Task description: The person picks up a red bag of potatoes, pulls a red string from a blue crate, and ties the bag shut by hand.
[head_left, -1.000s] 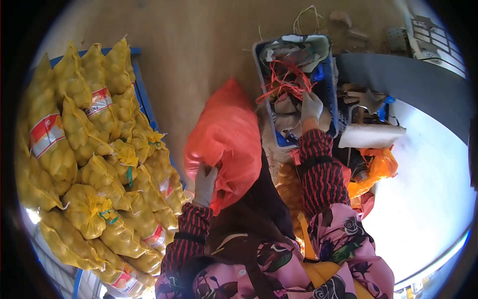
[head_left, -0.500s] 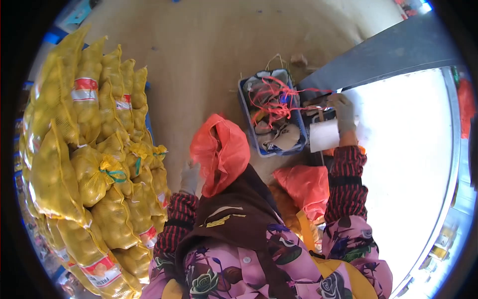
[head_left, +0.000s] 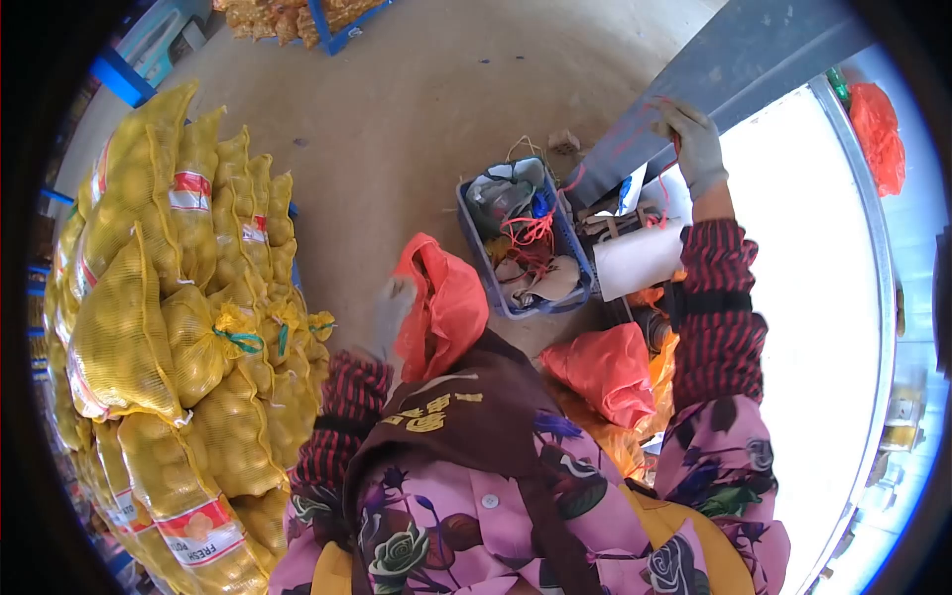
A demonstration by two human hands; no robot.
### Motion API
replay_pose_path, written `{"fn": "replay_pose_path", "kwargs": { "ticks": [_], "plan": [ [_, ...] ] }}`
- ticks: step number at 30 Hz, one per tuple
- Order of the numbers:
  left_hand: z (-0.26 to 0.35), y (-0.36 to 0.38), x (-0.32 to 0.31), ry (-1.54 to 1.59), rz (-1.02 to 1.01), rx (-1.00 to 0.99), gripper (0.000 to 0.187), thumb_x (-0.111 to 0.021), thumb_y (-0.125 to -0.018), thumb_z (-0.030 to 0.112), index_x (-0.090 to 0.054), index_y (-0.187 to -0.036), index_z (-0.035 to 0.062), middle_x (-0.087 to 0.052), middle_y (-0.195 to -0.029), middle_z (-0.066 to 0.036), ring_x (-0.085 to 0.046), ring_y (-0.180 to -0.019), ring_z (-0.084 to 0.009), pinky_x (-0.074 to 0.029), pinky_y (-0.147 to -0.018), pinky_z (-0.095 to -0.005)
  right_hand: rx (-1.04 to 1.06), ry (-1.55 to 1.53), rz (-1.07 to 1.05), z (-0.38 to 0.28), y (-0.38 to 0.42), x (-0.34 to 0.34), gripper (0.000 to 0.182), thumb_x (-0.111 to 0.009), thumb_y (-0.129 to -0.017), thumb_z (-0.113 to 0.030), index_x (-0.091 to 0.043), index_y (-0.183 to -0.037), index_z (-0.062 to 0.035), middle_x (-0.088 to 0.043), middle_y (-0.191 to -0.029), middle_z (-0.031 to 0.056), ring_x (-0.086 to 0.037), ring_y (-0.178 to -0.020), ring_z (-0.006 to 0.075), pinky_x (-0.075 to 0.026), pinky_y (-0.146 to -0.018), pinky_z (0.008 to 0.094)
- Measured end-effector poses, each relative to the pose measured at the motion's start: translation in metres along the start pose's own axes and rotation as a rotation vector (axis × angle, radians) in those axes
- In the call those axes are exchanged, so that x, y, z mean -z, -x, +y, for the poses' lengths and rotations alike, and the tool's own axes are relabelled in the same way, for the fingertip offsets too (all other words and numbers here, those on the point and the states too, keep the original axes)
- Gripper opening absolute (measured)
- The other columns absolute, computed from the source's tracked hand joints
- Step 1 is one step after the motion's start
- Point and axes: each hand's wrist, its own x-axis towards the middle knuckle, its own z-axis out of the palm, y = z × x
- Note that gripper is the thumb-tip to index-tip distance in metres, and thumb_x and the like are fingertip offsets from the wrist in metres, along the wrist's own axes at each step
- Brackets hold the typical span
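Red mesh sack [head_left: 441, 302] hangs bunched in the gloved left hand [head_left: 389, 315], fingers closed on its edge, near the person's chest. Far right, the gloved right hand [head_left: 694, 147] pinches red string [head_left: 666, 169] above a blue crate [head_left: 524, 238]. Yellow potato sacks [head_left: 178, 327] pile up on the left.

We have one view only, a fisheye camera worn on the head, looking steeply down past our own chest at the floor [head_left: 416, 109]. Our torso fills six o'clock, close to the lens. Stacked yellow sacks [head_left: 169, 327] sit near at nine o'clock, the blue crate [head_left: 474, 248] at twelve, the bright table [head_left: 813, 297] at three.
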Motion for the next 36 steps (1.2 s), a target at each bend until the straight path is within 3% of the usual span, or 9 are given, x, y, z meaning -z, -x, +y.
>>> {"fn": "replay_pose_path", "kwargs": {
  "ticks": [3,10,13,20,26,28,30,32,36],
  "plan": [
    [0.083,-0.014,-0.034,-0.188,-0.102,-0.289,0.037,-0.061,-0.087,0.022,-0.054,-0.117,0.0027,-0.056,-0.107,-0.005,-0.054,-0.1,-0.0148,-0.043,-0.088,-0.0282,-0.244,0.167,-0.089,-0.031,-0.006,-0.02,0.028,-0.055,-0.088,-0.013,-0.061,-0.105,0.0068,-0.05,-0.066,0.0005,-0.046,-0.059,0.0095,-0.045,-0.068,0.0249],
    [0.28,-0.039,-0.16,-0.476,-0.284,-1.084,0.052,-0.065,-0.082,0.03,-0.051,-0.122,-0.0003,-0.055,-0.121,-0.018,-0.054,-0.108,-0.0293,-0.042,-0.092,-0.0392,0.061,0.266,-0.431,-0.132,0.007,-0.063,0.026,-0.055,-0.089,-0.017,-0.062,-0.101,0.0043,-0.05,-0.066,-0.0006,-0.046,-0.061,0.0085,-0.041,-0.063,0.0231],
    [0.325,-0.017,-0.18,-0.476,-0.519,-0.694,0.035,-0.057,-0.091,0.024,-0.057,-0.114,-0.0025,-0.058,-0.106,-0.008,-0.054,-0.098,-0.0177,-0.042,-0.093,-0.0303,0.245,0.288,-0.362,-0.147,0.009,-0.06,0.023,-0.056,-0.088,-0.018,-0.063,-0.096,0.0019,-0.052,-0.068,-0.0007,-0.047,-0.063,0.008,-0.039,-0.06,0.0227],
    [0.337,-0.015,-0.15,-0.322,-0.702,-0.94,0.028,-0.047,-0.097,0.021,-0.062,-0.103,-0.0012,-0.062,-0.101,-0.006,-0.058,-0.095,-0.0171,-0.044,-0.09,-0.0303,-0.027,0.123,-0.216,-0.088,0.051,-0.014,0.019,-0.057,-0.081,-0.014,-0.063,-0.088,0.0024,-0.058,-0.07,0.0032,-0.051,-0.062,0.0083,-0.039,-0.057,0.0216],
    [0.352,0.006,-0.149,0.334,-0.845,-0.44,0.023,-0.051,-0.095,0.021,-0.061,-0.103,0.0016,-0.063,-0.104,-0.009,-0.055,-0.111,-0.0188,-0.038,-0.101,-0.033,0.023,-0.088,-0.287,-0.047,0.071,-0.069,0.018,-0.055,-0.082,-0.01,-0.062,-0.092,0.0025,-0.061,-0.074,0.0064,-0.056,-0.064,0.0171,-0.045,-0.064,0.0277],
    [0.356,-0.006,-0.145,0.562,-1.118,-0.446,0.025,-0.05,-0.095,0.02,-0.058,-0.105,-0.0014,-0.061,-0.108,-0.011,-0.052,-0.117,-0.0272,-0.036,-0.106,-0.0384,0.843,0.328,-0.318,-0.05,0.064,-0.083,0.016,-0.055,-0.083,-0.009,-0.063,-0.094,-0.0011,-0.062,-0.084,0.0089,-0.059,-0.071,0.0239,-0.047,-0.067,0.0297],
    [0.369,0.001,-0.137,0.559,-1.063,-0.467,0.023,-0.049,-0.095,0.017,-0.057,-0.104,-0.003,-0.06,-0.109,-0.014,-0.048,-0.12,-0.0335,-0.033,-0.109,-0.0422,0.93,0.449,-0.206,-0.035,0.05,-0.097,0.017,-0.056,-0.089,-0.017,-0.063,-0.09,-0.0017,-0.056,-0.078,0.0073,-0.054,-0.075,0.0118,-0.043,-0.065,0.0289],
    [0.383,-0.003,-0.127,0.522,-1.121,-0.553,0.022,-0.053,-0.091,0.018,-0.058,-0.099,-0.0021,-0.059,-0.108,-0.012,-0.045,-0.123,-0.0349,-0.03,-0.11,-0.0455,0.407,0.298,-0.312,-0.039,0.041,-0.108,0.016,-0.057,-0.088,-0.016,-0.063,-0.089,-0.001,-0.057,-0.081,0.0041,-0.053,-0.078,0.0113,-0.042,-0.067,0.028],
    [0.408,0.011,-0.117,0.316,-1.074,-0.673,0.025,-0.051,-0.091,0.028,-0.05,-0.081,0.0059,-0.052,-0.095,-0.008,-0.041,-0.126,-0.0316,-0.026,-0.111,-0.0488,0.268,-0.143,-0.381,-0.051,0.024,-0.141,0.016,-0.057,-0.088,-0.014,-0.064,-0.094,-0.0009,-0.061,-0.088,0.0024,-0.054,-0.083,0.0126,-0.041,-0.074,0.0254]
  ]
}}
